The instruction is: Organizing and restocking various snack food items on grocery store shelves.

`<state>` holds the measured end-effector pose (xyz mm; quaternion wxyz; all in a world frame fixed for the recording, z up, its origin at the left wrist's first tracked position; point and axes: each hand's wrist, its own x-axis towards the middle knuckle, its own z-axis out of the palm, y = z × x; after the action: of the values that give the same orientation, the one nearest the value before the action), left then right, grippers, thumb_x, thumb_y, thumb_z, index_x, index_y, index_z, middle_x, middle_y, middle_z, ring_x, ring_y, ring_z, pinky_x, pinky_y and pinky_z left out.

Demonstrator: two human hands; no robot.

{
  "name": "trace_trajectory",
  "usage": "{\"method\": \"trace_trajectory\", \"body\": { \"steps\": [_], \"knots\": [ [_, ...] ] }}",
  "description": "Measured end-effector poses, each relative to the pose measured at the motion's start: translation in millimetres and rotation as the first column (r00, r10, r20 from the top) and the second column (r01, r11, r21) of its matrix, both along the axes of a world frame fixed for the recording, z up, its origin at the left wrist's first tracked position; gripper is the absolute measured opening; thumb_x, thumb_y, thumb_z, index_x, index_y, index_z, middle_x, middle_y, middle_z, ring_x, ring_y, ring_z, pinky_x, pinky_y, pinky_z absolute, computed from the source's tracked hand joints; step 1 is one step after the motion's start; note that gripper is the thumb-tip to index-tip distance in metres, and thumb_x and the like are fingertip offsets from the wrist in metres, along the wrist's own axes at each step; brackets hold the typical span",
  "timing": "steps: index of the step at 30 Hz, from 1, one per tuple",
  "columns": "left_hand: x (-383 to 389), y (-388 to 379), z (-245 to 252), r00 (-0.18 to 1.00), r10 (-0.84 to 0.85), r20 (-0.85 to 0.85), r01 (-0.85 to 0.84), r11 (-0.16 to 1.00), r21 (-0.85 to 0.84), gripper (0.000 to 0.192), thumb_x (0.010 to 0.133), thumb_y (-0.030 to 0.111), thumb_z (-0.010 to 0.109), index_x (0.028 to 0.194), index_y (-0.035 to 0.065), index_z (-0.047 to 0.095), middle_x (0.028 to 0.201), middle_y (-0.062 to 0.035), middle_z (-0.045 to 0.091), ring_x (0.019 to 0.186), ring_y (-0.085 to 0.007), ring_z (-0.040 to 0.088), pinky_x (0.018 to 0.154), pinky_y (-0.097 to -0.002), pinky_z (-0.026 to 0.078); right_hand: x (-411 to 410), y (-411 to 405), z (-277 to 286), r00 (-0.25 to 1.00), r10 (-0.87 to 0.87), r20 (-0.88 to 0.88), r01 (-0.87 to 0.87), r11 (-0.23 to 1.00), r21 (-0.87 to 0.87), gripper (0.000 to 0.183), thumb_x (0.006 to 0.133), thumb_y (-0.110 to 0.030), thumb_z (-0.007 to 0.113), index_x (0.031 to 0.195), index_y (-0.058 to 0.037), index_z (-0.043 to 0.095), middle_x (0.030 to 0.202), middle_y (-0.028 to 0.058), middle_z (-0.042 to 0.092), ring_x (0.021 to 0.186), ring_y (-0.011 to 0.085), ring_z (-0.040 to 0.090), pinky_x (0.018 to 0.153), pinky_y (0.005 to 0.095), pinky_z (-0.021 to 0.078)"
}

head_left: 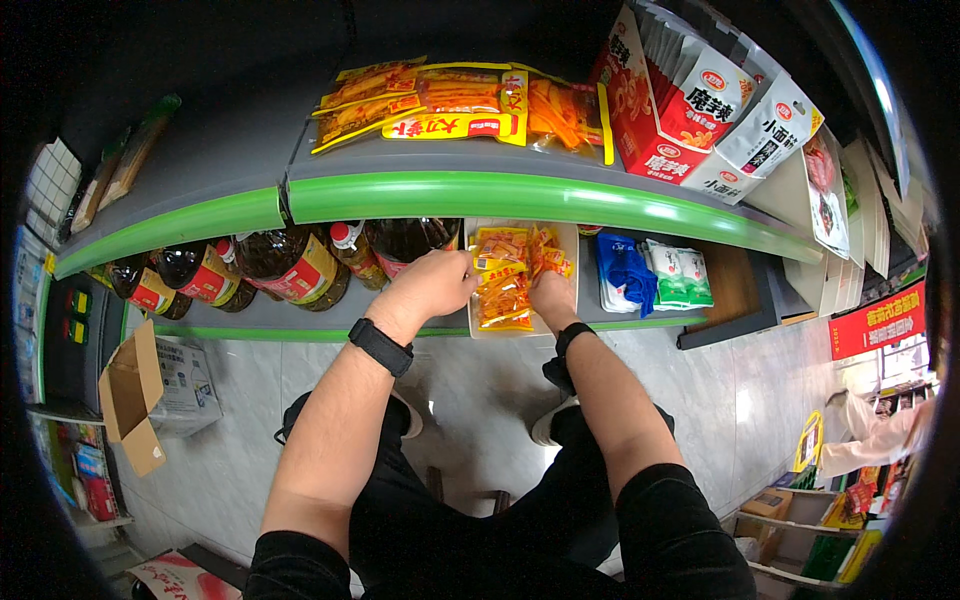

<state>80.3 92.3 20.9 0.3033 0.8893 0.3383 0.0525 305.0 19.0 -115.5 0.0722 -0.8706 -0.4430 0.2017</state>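
A white open-topped box (pixel 571 300) stands on the lower shelf before me. It holds yellow-and-orange snack packets (pixel 504 289), some flat at the left and others tilted at the right. My left hand (pixel 444 283) is at the box's left rim, fingers curled, with the tips beside the packets. Inside the box's right half, my right hand (pixel 553 296) touches the packets; its fingertips are partly hidden among them. Whether either hand grips a packet is not visible. Both wrists wear black bands.
A green-edged upper shelf (pixel 480 196) overhangs the box and carries yellow snack packs (pixel 457 101) and a red display box (pixel 637 112). Large dark bottles (pixel 289 262) stand left; blue and green-white packs (pixel 679 274) sit right. An open carton (pixel 131 397) is on the floor.
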Motion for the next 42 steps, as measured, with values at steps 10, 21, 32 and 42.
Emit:
{"method": "trace_trajectory", "body": {
  "steps": [10, 21, 32, 42],
  "knots": [
    [1.6, -3.4, 0.5, 1.000, 0.014, -0.027, -0.014, 1.000, -0.022, 0.026, 0.087, 0.024, 0.060, 0.094, -0.0007, 0.065, 0.090, -0.0216, 0.068, 0.088, -0.0389, 0.065, 0.077, -0.0457, 0.051, -6.9, -2.3, 1.6, 0.991, 0.077, 0.112, -0.080, 0.997, 0.018, 0.020, 0.084, -0.007, 0.057, 0.096, -0.0006, 0.070, 0.110, 0.0220, 0.065, 0.098, 0.0359, 0.066, 0.085, 0.0415, 0.0538],
    [-0.6, -3.4, -1.5, 0.998, 0.008, -0.058, -0.011, 0.998, -0.056, 0.030, 0.088, 0.027, 0.059, 0.097, -0.0004, 0.065, 0.093, -0.0221, 0.067, 0.091, -0.0396, 0.064, 0.080, -0.0478, 0.051, -7.5, 1.1, 4.9, 0.993, 0.059, 0.099, -0.061, 0.998, 0.025, 0.020, 0.082, -0.006, 0.058, 0.098, -0.0021, 0.069, 0.108, 0.0199, 0.067, 0.100, 0.0344, 0.066, 0.087, 0.0410, 0.0532],
    [-5.8, -8.1, 0.9, 0.997, -0.003, -0.071, 0.000, 0.999, -0.034, 0.029, 0.089, 0.027, 0.061, 0.097, -0.0008, 0.066, 0.091, -0.0219, 0.068, 0.089, -0.0392, 0.065, 0.078, -0.0453, 0.051, -11.0, 12.4, -3.5, 0.990, 0.056, 0.127, -0.066, 0.995, 0.071, 0.021, 0.081, -0.007, 0.059, 0.100, -0.0024, 0.068, 0.111, 0.0185, 0.067, 0.103, 0.0321, 0.065, 0.088, 0.0406, 0.0528],
    [-8.2, -7.7, 0.9, 0.997, -0.006, -0.071, 0.003, 1.000, -0.030, 0.029, 0.090, 0.027, 0.061, 0.098, -0.0006, 0.065, 0.093, -0.0224, 0.067, 0.090, -0.0398, 0.064, 0.079, -0.0457, 0.050, 6.7, 5.4, 23.3, 0.993, -0.037, 0.112, -0.010, 0.919, 0.394, 0.014, 0.082, -0.011, 0.061, 0.090, -0.0055, 0.071, 0.094, 0.0190, 0.069, 0.087, 0.0378, 0.065, 0.079, 0.0452, 0.0528]
  ]
}}
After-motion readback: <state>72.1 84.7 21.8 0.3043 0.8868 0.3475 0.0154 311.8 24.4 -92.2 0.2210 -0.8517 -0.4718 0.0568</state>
